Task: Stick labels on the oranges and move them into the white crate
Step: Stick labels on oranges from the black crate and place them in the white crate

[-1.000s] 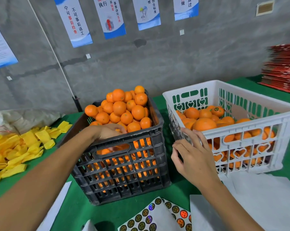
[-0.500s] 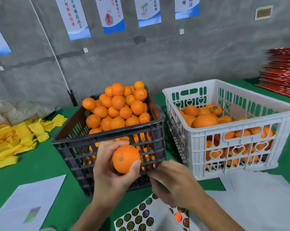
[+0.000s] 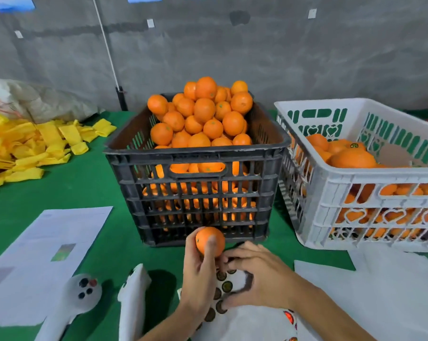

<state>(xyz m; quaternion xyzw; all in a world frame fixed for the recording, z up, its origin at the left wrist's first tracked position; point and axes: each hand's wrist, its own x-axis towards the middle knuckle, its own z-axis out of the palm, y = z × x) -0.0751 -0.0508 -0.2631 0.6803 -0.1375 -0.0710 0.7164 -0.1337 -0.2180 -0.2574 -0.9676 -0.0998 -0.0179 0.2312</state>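
Note:
My left hand (image 3: 198, 279) grips one orange (image 3: 205, 238) just in front of the black crate (image 3: 198, 193), which is heaped with unlabelled oranges (image 3: 203, 114). Right beside it, my right hand (image 3: 257, 279) rests with curled fingers on the sheet of round dark labels (image 3: 222, 289); whether a label is pinched is hidden. The white crate (image 3: 355, 183) stands to the right and holds several oranges, one showing a label (image 3: 353, 145).
A green cloth (image 3: 80, 188) covers the table. Yellow foam sleeves (image 3: 30, 146) pile up at the left. White paper sheets (image 3: 48, 247) lie at the front left and front right. White peeled backing strips (image 3: 131, 299) curl near my left arm.
My left hand took an orange from the black crate and brought it down in front of it. My right hand left the white crate and dropped onto the label sheet.

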